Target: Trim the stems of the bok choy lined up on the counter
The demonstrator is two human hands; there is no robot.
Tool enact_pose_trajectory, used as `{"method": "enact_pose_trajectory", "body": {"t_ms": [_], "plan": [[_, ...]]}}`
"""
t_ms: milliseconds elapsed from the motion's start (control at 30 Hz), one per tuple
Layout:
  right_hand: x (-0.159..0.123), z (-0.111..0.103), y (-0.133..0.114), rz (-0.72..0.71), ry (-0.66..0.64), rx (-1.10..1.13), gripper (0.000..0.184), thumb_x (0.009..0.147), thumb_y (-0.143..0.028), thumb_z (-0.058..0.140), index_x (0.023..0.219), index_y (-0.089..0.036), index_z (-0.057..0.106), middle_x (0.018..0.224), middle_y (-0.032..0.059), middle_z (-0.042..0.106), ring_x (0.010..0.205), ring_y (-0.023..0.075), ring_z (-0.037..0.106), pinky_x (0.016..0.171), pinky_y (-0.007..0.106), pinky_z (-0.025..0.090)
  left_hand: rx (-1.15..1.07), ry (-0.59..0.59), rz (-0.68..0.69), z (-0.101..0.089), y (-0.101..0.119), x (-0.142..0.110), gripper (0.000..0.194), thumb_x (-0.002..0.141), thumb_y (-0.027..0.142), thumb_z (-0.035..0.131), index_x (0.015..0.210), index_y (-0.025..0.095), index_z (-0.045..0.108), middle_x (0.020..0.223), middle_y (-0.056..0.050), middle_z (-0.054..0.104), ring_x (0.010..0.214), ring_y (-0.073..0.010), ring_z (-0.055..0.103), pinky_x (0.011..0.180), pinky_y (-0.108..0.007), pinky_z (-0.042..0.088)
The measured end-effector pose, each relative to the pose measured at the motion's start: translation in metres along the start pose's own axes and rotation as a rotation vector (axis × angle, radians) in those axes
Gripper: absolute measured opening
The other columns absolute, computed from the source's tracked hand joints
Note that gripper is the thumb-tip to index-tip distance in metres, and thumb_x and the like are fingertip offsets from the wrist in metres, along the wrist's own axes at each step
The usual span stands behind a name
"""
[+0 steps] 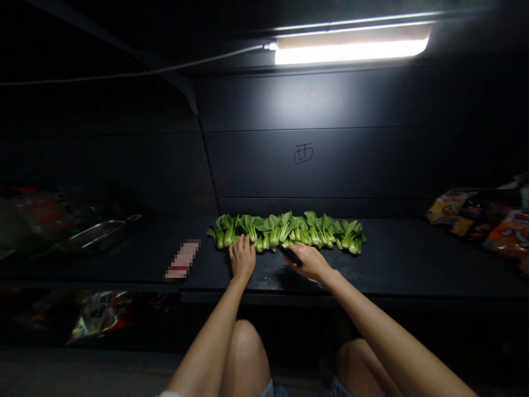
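Note:
A row of green bok choy [285,229] lies along the dark shelf, with leaves toward the back panel and pale stem ends toward me. My left hand [243,258] rests at the front of the row, left of its middle, with fingers stretched out over the stems. My right hand [308,260] is closed around a slim black object [291,256] just in front of the middle stems. Most of that object is hidden in the hand, so its kind cannot be made out.
Wet spots mark the shelf [397,270] in front of the greens. A lit lamp [351,51] hangs above. At left are a blurred pinkish card [183,260] and a metal tray [97,234]. Packaged snacks [510,234] stand at right; a shiny bag [99,314] sits lower left.

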State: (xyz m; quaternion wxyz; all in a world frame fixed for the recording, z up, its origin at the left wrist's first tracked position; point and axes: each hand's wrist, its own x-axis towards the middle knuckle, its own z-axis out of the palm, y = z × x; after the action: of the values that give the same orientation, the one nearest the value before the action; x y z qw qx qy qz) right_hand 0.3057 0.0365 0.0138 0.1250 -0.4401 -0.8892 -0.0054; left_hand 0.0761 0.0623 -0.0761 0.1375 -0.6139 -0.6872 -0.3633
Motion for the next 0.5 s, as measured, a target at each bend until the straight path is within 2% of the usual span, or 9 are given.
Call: {"method": "enact_pose_trajectory", "body": {"t_ms": [100, 200, 333, 400, 500], "plan": [[0.002, -0.002, -0.005, 0.020, -0.005, 0.008, 0.031, 0.094, -0.037, 0.044, 0.111, -0.017, 0.061, 0.101, 0.0104, 0.068, 0.094, 0.0199, 0.061, 0.080, 0.027, 0.042, -0.040, 0.086, -0.003, -0.009, -0.002, 0.002, 0.040, 0.090, 0.027, 0.042, 0.125, 0.017, 0.057, 0.133, -0.015, 0.054, 0.124, -0.0296, 0.048, 0.106, -0.051, 0.035], [0.004, -0.003, -0.010, 0.037, -0.001, 0.001, 0.030, 0.093, -0.036, 0.045, 0.110, -0.017, 0.062, 0.101, 0.0107, 0.068, 0.094, 0.0197, 0.061, 0.080, 0.027, 0.042, -0.038, 0.130, -0.022, -0.014, -0.013, 0.004, 0.042, 0.090, 0.028, 0.041, 0.128, 0.017, 0.054, 0.140, -0.016, 0.047, 0.131, -0.0307, 0.040, 0.109, -0.052, 0.031], [0.011, -0.001, -0.017, 0.021, -0.015, 0.013, 0.030, 0.093, -0.036, 0.045, 0.110, -0.018, 0.061, 0.101, 0.0100, 0.068, 0.097, 0.0195, 0.061, 0.081, 0.027, 0.041, -0.028, 0.106, -0.093, -0.012, -0.039, 0.006, 0.046, 0.089, 0.029, 0.043, 0.132, 0.014, 0.049, 0.146, -0.019, 0.038, 0.137, -0.0339, 0.031, 0.109, -0.057, 0.029], [0.015, 0.001, -0.021, 0.003, -0.011, 0.033, 0.030, 0.093, -0.036, 0.045, 0.112, -0.018, 0.059, 0.101, 0.0093, 0.068, 0.099, 0.0193, 0.060, 0.082, 0.027, 0.041, -0.077, 0.088, -0.092, -0.007, -0.050, 0.006, 0.047, 0.090, 0.029, 0.041, 0.134, 0.012, 0.047, 0.145, -0.020, 0.039, 0.138, -0.0322, 0.031, 0.109, -0.052, 0.033], [0.021, 0.006, -0.026, -0.012, 0.012, 0.050, 0.031, 0.093, -0.037, 0.044, 0.113, -0.018, 0.058, 0.102, 0.0092, 0.068, 0.099, 0.0195, 0.060, 0.083, 0.027, 0.041, -0.136, 0.078, -0.091, 0.001, -0.059, 0.005, 0.049, 0.091, 0.030, 0.039, 0.135, 0.010, 0.045, 0.142, -0.020, 0.043, 0.140, -0.0305, 0.029, 0.111, -0.049, 0.031]]}}
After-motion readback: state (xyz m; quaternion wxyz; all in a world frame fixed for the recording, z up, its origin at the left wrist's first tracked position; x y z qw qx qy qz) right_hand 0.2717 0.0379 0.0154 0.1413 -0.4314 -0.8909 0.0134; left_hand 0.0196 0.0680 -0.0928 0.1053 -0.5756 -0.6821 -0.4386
